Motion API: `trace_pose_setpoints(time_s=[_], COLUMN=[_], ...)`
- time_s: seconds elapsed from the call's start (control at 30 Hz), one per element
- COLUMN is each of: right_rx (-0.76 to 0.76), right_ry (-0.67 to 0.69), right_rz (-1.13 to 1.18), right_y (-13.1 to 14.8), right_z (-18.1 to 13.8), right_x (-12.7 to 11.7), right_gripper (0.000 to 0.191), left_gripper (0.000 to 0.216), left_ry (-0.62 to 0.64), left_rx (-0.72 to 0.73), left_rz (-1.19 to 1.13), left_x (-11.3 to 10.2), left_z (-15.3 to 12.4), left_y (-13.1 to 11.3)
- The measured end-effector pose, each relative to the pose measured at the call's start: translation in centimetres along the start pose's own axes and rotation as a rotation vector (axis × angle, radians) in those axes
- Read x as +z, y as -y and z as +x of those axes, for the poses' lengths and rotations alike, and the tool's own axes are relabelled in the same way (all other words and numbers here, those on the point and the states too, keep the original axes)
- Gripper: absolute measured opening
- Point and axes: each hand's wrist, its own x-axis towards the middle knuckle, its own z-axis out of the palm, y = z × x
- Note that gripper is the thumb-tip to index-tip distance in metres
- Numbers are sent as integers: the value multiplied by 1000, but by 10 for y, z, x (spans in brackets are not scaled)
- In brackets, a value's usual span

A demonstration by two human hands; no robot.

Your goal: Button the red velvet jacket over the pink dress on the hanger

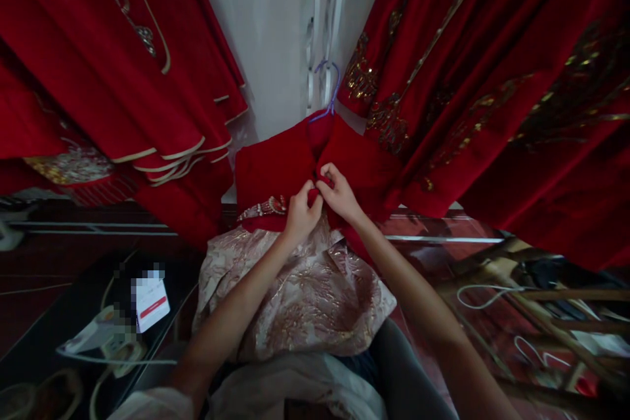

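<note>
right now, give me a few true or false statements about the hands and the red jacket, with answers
1. The left hand and right hand both pinch the front of the red jacket. True.
2. The red jacket hangs on a green hanger. False: the hanger is bluish purple.
3. A pale patterned cloth lies just below the hands. True.
4. The robes at the sides are blue. False: the robes are red with gold trim.

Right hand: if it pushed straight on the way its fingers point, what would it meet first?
Probably the red garment: the right hand pinches its front edge, beside the left hand. Behind the cloth, I cannot tell.
</note>
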Motion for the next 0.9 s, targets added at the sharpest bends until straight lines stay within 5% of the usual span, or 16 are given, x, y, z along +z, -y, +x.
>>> trace_pose_setpoints(time_s=[0.1, 0.3, 0.5, 0.63, 0.9], right_rx=[57, 73, 18, 41, -14], right_ry=[60, -38, -66, 37, 24], right_rz=[75, 151, 111, 152, 115], right_y=[8, 4, -1, 1, -7], right_z=[-9, -20, -21, -22, -20], right_x=[0, -9, 5, 9, 5], right_gripper=[14, 21, 22, 35, 28], left_gripper=[18, 19, 30, 20, 22], left_ry=[23, -89, -198, -48, 207], left_rx=[-42, 35, -206, -258, -59], left_rz=[-100, 110, -301, -326, -195], left_x=[10, -4, 9, 1, -24], left_z=[-10, -8, -13, -4, 16], left_y=[-2, 3, 16, 21, 10])
